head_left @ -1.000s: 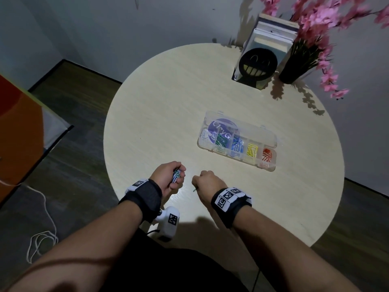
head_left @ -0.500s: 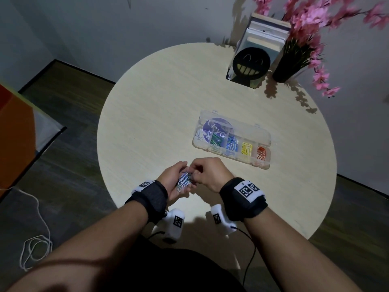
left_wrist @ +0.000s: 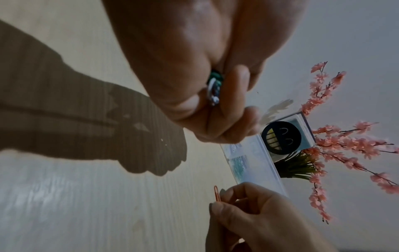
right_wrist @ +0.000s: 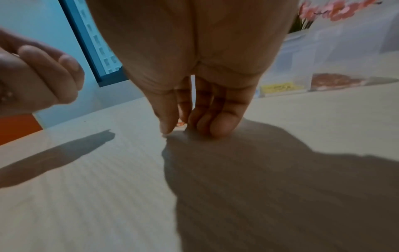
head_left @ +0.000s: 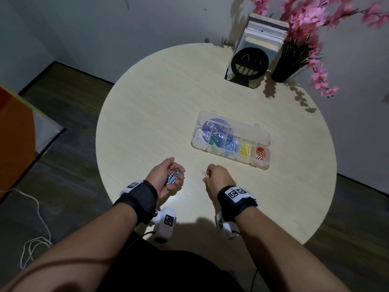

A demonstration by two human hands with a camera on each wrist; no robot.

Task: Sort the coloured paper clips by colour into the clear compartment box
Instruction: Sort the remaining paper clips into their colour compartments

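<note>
My left hand (head_left: 168,178) is curled round a bunch of mixed paper clips (head_left: 173,177), which also peek out between its fingers in the left wrist view as the bunch of clips (left_wrist: 213,90). To its right, my right hand (head_left: 214,175) pinches a single red paper clip (head_left: 205,174) between thumb and forefinger above the table; the same red clip (left_wrist: 216,193) shows in the left wrist view. Further back and to the right, the clear compartment box (head_left: 263,165) lies open on the table, its compartments holding green, blue, yellow and red clips.
On the round pale wooden table (head_left: 157,114), a black smiley bookend (head_left: 249,63) with books and a dark vase of pink flowers (head_left: 288,64) stand at the far edge. A white cable (head_left: 35,234) lies on the floor at left.
The hands were together over the bunch half a second ago. They have since drawn apart, and my right hand has come away to the right holding one red clip.
</note>
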